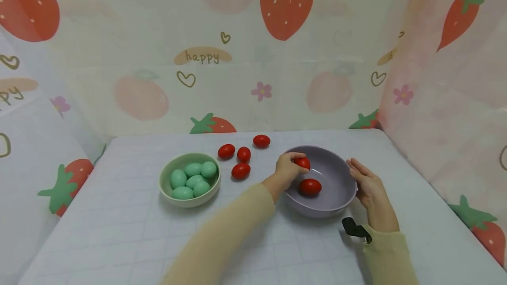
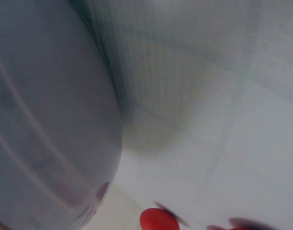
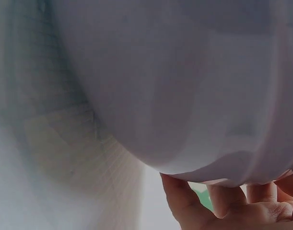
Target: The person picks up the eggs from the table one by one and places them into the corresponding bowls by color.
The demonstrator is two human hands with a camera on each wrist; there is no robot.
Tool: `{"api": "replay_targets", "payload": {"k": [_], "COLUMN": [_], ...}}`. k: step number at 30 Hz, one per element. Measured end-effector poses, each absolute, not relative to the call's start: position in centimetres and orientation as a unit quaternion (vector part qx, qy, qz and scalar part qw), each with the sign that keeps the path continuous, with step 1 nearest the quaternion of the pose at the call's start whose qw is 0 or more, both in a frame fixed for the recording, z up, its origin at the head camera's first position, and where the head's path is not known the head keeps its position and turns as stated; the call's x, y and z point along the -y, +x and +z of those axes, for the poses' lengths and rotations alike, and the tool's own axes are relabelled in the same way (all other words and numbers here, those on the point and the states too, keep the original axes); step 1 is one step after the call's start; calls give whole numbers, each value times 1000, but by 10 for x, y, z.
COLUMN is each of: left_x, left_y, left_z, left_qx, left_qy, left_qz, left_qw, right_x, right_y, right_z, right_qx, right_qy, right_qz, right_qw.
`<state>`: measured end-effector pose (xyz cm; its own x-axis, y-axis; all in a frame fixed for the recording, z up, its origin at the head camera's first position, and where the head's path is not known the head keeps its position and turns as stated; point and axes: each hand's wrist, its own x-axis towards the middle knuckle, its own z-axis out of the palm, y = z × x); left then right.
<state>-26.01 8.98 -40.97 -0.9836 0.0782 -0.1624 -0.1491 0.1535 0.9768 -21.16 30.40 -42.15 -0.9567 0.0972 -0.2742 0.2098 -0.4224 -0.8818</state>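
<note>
My left hand [image 1: 286,171] pinches a red egg [image 1: 303,163] inside the left part of a purple bowl [image 1: 336,193]. Below it, a second red egg [image 1: 310,187] lies on the bowl's bottom. On the bowl's right side rests my right hand [image 1: 371,188], its fingers extended along the rim. The right wrist view shows these fingers [image 3: 228,199] against the outer wall of the bowl [image 3: 184,105]. In the left wrist view the bowl's wall [image 2: 55,120] fills the left side, and the left hand is out of sight.
Several red eggs [image 1: 240,171] lie loose on the white table [image 1: 130,232] between the two bowls. A pale green bowl [image 1: 190,202] with several green eggs [image 1: 183,193] stands at the left. Behind the table hangs a strawberry-printed curtain [image 1: 245,21].
</note>
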Motion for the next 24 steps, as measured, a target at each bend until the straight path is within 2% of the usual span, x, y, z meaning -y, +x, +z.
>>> {"api": "replay_targets", "payload": {"k": [10, 18, 24], "left_x": [-105, -105, -107], "left_y": [-263, -261, -280], "left_z": [-419, -416, -438], "left_qx": [-794, -861, -877], "left_qy": [-78, -45, -23], "left_qz": [597, 501, 474], "left_qw": [76, 71, 71], "right_x": [-306, -307, -305], "right_y": [-210, -209, -210], "right_z": [-422, -420, -421], "right_qx": [-539, -538, -540], "right_qy": [140, 143, 136], "right_qz": [-830, -830, -830], "right_qw": [30, 32, 33]}}
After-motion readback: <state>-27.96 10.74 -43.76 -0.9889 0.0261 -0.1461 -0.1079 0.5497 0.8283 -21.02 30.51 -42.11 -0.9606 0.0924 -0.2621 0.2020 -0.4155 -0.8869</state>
